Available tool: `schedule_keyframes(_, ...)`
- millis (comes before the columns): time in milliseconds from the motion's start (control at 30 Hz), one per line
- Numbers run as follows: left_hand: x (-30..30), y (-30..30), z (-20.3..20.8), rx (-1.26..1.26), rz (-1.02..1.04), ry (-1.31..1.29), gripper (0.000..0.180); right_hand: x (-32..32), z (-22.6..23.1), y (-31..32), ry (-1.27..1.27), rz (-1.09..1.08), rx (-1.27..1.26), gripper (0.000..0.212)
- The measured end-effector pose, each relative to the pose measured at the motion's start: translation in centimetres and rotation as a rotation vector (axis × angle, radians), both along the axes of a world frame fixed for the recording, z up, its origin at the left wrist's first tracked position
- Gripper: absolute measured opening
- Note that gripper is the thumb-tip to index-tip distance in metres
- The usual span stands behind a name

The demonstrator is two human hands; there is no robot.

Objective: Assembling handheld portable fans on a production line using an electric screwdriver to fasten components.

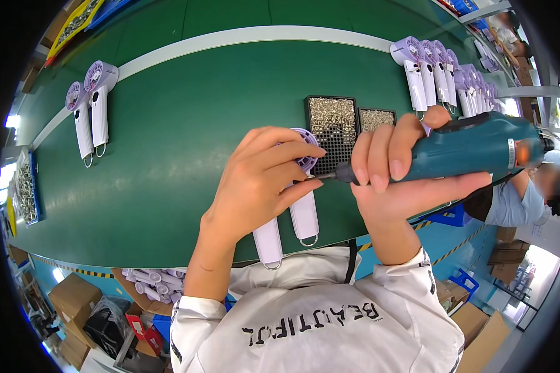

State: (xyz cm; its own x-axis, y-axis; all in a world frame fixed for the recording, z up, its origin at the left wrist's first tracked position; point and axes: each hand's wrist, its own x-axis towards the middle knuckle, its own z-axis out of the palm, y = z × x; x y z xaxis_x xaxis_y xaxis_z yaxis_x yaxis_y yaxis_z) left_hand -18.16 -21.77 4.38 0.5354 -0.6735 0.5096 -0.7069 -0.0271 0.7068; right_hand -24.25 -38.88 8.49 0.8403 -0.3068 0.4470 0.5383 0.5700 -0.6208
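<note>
"Where's the lilac handheld fan (304, 217)?"

"Just left of the black perforated screw tray (335, 154), toward the wearer, its head partly under the left hand (254, 177). A second fan (267, 242) lies farther left of the tray."

"And the hands?"

"The left curls over the fan head; I can't tell whether its fingertips pinch anything. The right hand (389, 193) grips the teal electric screwdriver (466, 152), right of the tray, its slim metal bit (323, 176) aimed at those fingertips."

"So what could go wrong?"

"A slipping bit could nick skin or score the smooth plastic. The slender handle might twist if poorly steadied. Bumping the tray could scatter its tiny silvery screws (331, 115)."

"Shapes?"

"Round, ribbed fan head; thin wire loop at the handle's end; gridded round holes in the tray."
</note>
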Motion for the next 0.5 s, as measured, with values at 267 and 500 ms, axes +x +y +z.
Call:
schedule_keyframes(267,0.01,0.23,0.11,-0.023,0.007,-0.012,0.026,0.18,0.32,-0.41,-0.069,0.105,-0.150,0.084)
schedule_keyframes(500,0.04,0.32,-0.03,-0.010,0.000,-0.032,0.025,0.35,0.45,-0.04,-0.012,0.130,-0.154,0.083)
